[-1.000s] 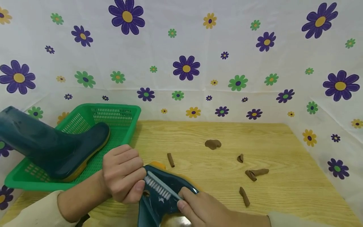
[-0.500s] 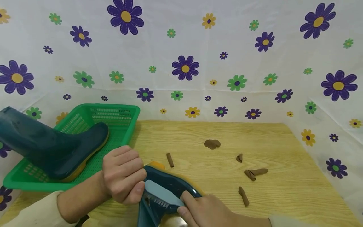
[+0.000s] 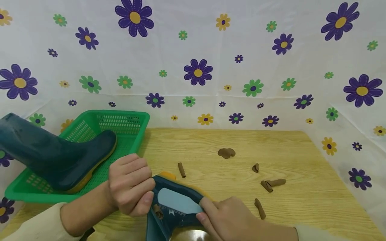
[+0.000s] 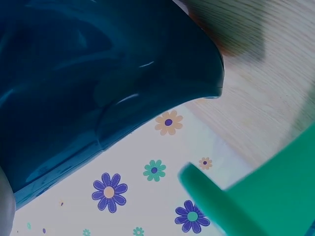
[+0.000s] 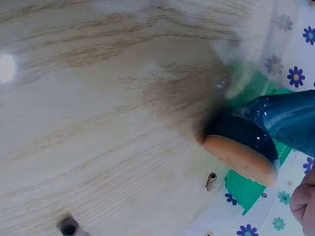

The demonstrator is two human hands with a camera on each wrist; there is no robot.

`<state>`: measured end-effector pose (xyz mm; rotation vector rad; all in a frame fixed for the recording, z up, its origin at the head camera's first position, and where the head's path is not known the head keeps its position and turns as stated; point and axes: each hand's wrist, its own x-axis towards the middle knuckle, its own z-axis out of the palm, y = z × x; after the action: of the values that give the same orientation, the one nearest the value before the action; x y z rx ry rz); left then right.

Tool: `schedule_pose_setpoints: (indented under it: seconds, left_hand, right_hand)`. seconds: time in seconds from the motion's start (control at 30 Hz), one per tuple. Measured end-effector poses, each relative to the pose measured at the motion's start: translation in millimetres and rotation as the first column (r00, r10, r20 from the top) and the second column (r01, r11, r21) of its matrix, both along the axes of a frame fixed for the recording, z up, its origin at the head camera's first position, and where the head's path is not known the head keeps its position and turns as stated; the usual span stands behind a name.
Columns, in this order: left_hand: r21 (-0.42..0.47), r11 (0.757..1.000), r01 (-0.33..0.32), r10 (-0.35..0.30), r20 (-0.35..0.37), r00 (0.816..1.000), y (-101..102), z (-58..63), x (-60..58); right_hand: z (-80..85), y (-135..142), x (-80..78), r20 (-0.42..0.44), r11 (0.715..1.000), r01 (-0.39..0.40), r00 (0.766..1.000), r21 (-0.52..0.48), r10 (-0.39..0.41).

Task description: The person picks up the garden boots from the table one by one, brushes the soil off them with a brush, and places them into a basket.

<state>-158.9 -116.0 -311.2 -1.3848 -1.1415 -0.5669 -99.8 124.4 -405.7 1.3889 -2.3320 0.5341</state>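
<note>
In the head view a dark teal rubber boot [image 3: 181, 183] with a yellow sole is at the bottom centre. My left hand [image 3: 131, 185] grips it from the left, fingers curled. My right hand [image 3: 227, 214] holds a pale blue scrubbing brush [image 3: 178, 201] between thumb and fingers. The brush's back faces up and its bristles lie against the boot, mostly hidden. A curled brown piece [image 3: 158, 211] clings to the boot beside the brush. The boot fills much of the left wrist view; in the right wrist view its dark upper and sole [image 5: 241, 157] show.
A green basket [image 3: 141, 132] stands at the left with a second teal boot [image 3: 75, 150] leaning in it. Several brown pieces, including a flat lump [image 3: 226, 153], lie on the wooden table [image 3: 289, 147]. A shiny metallic curved thing [image 3: 190, 234] shows below the held boot.
The brush has tipped so its flat back faces up, and it has shifted slightly right with my right hand, uncovering the brown piece. My left hand stays in place on the boot.
</note>
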Motion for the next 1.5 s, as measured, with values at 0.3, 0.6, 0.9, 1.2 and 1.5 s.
schedule_pose_setpoints:
  seconds: [0.3,0.6,0.9,1.2,1.5]
  left_hand:
    - [0.035,0.999,-0.001,0.002,-0.014,1.0,-0.2,1.3,-3.3]
    - [0.028,1.0,-0.012,0.012,-0.003,1.0,-2.9,0.9,-5.7]
    - [0.056,0.998,-0.013,0.012,0.006,1.0,0.2,8.1,-1.7]
    - [0.046,0.999,-0.01,0.011,-0.008,1.0,3.4,14.1,-3.2]
    - [0.095,0.988,-0.121,0.114,0.075,0.991,1.7,17.8,-0.1]
  right_hand:
    - [0.3,3.0,-5.3,-0.112,0.997,-0.06,0.992,0.054,0.066]
    - [2.8,14.5,-8.6,-0.034,1.0,-0.019,0.999,-0.005,0.019]
    - [3.4,10.8,-10.2,-0.03,0.997,-0.016,0.999,0.07,0.018]
    - [-0.5,31.7,-14.9,-0.01,0.999,0.028,1.0,0.026,-0.028]
    - [-1.9,42.8,-18.4,0.002,0.991,0.128,0.992,0.031,-0.128]
